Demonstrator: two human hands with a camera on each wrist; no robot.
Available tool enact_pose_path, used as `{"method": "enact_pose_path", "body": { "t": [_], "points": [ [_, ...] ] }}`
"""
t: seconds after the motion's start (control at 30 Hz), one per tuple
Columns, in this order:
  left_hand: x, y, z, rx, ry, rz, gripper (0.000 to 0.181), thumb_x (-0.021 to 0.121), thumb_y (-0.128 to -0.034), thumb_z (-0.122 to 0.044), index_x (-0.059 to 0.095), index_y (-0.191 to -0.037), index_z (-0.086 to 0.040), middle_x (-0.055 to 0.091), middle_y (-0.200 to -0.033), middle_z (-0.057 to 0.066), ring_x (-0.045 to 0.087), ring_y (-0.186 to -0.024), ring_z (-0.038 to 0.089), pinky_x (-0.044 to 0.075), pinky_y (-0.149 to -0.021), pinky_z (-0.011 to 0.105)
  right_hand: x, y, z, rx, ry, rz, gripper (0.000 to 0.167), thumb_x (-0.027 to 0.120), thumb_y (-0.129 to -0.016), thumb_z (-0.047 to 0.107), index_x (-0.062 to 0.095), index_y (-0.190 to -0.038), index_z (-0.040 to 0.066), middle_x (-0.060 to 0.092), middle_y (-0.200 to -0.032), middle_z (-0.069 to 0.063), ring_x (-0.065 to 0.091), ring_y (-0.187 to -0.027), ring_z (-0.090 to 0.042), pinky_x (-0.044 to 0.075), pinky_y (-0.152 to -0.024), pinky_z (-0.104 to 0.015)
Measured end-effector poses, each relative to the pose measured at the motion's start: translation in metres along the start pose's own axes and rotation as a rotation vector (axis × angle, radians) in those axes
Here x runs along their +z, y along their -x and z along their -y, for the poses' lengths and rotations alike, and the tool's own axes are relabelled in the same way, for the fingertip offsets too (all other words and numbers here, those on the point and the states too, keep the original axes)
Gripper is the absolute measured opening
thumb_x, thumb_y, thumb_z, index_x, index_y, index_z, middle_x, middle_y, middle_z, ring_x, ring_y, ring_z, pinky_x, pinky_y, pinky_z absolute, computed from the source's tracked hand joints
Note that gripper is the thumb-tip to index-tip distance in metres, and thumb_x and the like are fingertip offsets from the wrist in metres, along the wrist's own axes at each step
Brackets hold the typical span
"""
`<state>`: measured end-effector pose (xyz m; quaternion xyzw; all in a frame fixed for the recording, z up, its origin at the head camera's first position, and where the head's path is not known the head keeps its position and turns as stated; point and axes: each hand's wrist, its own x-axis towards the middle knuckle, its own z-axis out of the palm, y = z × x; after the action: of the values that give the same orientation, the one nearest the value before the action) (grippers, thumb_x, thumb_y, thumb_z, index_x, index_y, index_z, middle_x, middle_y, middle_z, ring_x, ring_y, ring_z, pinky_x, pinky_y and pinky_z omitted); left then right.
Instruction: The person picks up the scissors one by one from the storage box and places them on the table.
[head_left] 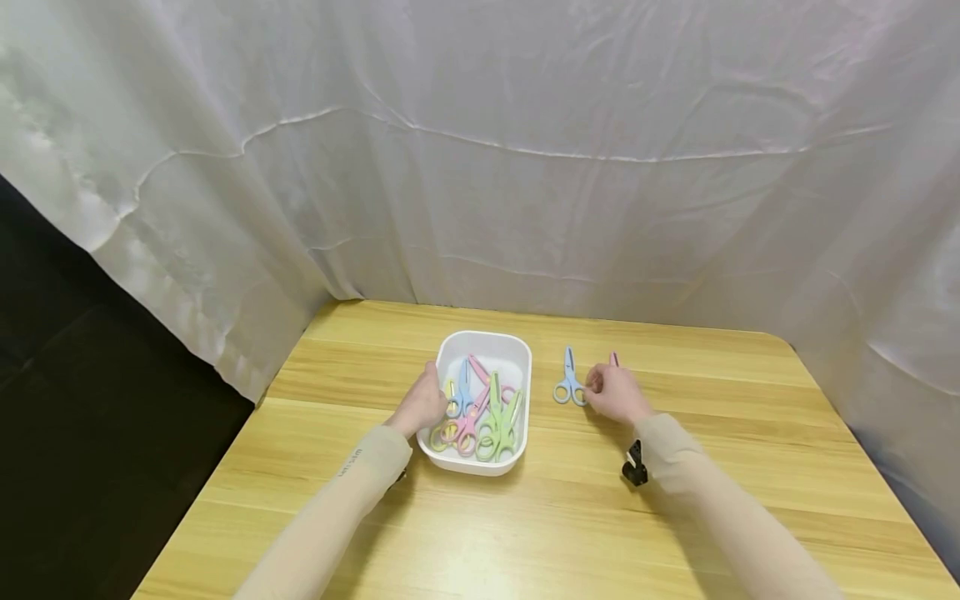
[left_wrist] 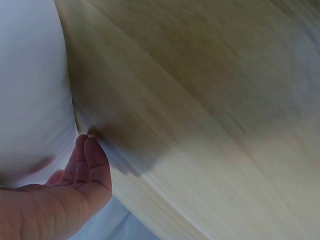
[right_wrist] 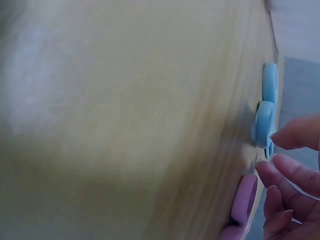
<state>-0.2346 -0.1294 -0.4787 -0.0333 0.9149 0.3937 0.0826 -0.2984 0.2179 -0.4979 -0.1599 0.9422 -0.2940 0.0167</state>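
Note:
My left hand (head_left: 422,405) holds the left wall of a white plastic bin (head_left: 474,468), with its fingers outside the wall (left_wrist: 35,90). Several scissors lie jumbled in the bin: green scissors (head_left: 495,417), pink, blue and yellow ones. To the bin's right, blue scissors (head_left: 569,375) lie on the table, blades pointing away. My right hand (head_left: 618,395) is at their right finger loop (right_wrist: 264,125), thumb close against it and fingers apart from it. Pink scissors (right_wrist: 244,200) lie just beyond these fingers; from the head, the hand covers all but their tip (head_left: 614,358).
The wooden table (head_left: 675,517) carries the bin and scissors. A pale curtain (head_left: 525,208) hangs behind the table and along its right side. Dark cloth (head_left: 90,417) fills the left side. A black wrist device (head_left: 634,463) sits at the right cuff.

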Motion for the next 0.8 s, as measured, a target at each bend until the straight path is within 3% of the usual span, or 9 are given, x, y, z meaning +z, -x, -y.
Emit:
{"method": "enact_pose_path", "body": {
  "t": [0.33,0.6,0.8],
  "points": [
    [-0.0001,-0.0010,-0.0001,0.004,-0.002,-0.004,0.076,0.043,-0.0914,0.006,0.007,-0.158,0.006,0.038,-0.153,0.031,0.041,-0.144,0.041,0.031,-0.124,0.050,0.0029,0.0020,0.0024,0.001,0.026,-0.008,0.018,0.066,-0.087,0.005,0.067,-0.101,-0.007,0.067,-0.082,-0.013,0.056,-0.067,-0.017,0.048,-0.062,-0.028],
    [0.0006,-0.0003,-0.0004,0.003,0.009,-0.008,0.071,0.044,-0.0900,0.008,0.016,-0.155,0.005,0.053,-0.133,0.026,0.056,-0.125,0.037,0.046,-0.114,0.050,0.0069,0.0020,0.0041,0.008,0.024,-0.008,0.015,0.064,-0.087,0.003,0.069,-0.098,-0.006,0.068,-0.081,-0.012,0.056,-0.066,-0.015,0.048,-0.060,-0.024],
    [-0.0004,0.0004,-0.0009,0.003,0.006,-0.004,0.073,0.043,-0.0911,0.007,0.012,-0.157,0.005,0.049,-0.142,0.029,0.051,-0.133,0.039,0.041,-0.118,0.050,0.0088,0.0014,0.0038,-0.008,0.017,-0.015,0.014,0.064,-0.087,0.002,0.068,-0.097,-0.007,0.069,-0.081,-0.012,0.057,-0.065,-0.015,0.048,-0.060,-0.025]
  ]
}}
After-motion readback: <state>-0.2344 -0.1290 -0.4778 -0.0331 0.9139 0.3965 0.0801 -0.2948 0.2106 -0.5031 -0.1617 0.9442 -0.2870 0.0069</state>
